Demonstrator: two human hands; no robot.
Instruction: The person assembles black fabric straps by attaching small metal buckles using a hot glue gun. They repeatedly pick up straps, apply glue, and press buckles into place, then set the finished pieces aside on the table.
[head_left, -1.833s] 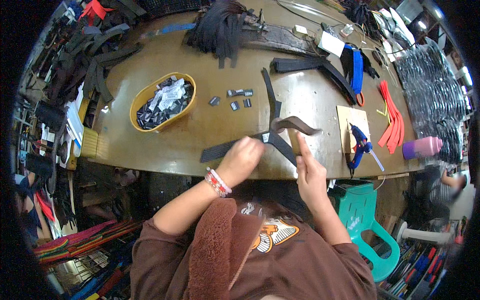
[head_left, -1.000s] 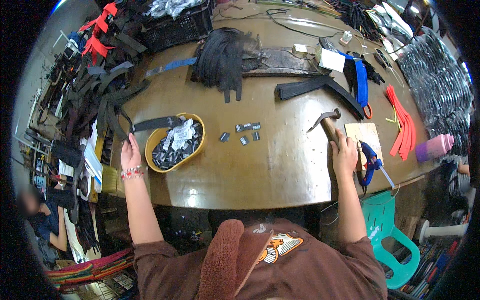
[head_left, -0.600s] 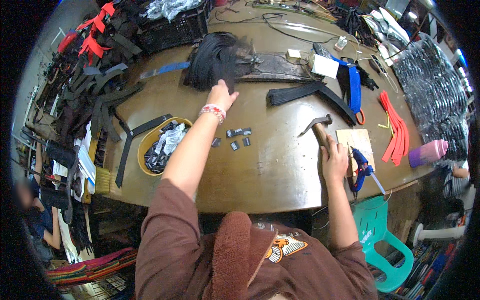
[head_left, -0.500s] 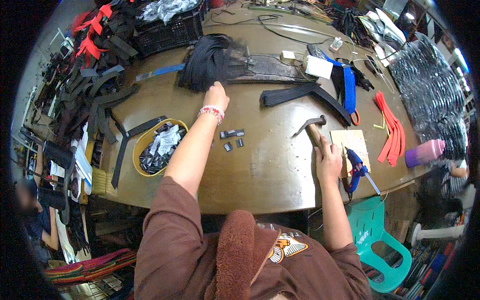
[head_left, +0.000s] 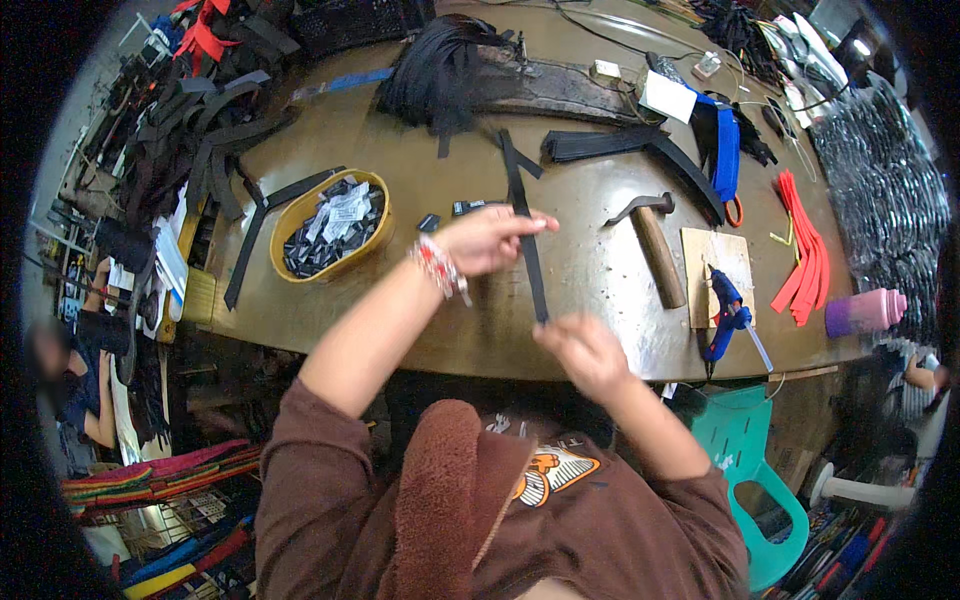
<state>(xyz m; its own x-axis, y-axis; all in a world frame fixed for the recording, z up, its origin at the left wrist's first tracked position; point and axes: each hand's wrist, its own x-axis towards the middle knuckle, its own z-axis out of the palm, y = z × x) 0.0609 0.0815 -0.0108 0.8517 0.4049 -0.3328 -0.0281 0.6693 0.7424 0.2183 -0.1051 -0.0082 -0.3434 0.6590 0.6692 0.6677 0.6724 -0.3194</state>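
A narrow black strap (head_left: pixel 535 280) runs lengthwise over the table in front of me, its far part near a second short black piece. My left hand (head_left: pixel 488 240), below a beaded bracelet, grips the strap's middle between its fingers. At the near end my right hand (head_left: pixel 585 352), somewhat blurred, pinches the strap. Small black tags (head_left: pixel 430 222) lie beside my left hand, which partly hides them. To the right rests a hammer (head_left: pixel 658 255) with a wooden handle, touched by neither hand. Farther off is a thick bundle of black straps (head_left: pixel 440 75).
A yellow basket (head_left: pixel 282 262) of black tags stands at the left. On the right, a blue glue gun (head_left: pixel 728 300) lies over a wooden board (head_left: pixel 700 250), near red straps (head_left: pixel 803 260) and a pink-purple bottle (head_left: pixel 865 312). A green chair (head_left: pixel 765 480) is at the table's near edge.
My left hand has come back from the black bundle and now holds a strap. My right hand has let go of the hammer and moved left to the strap's near end.
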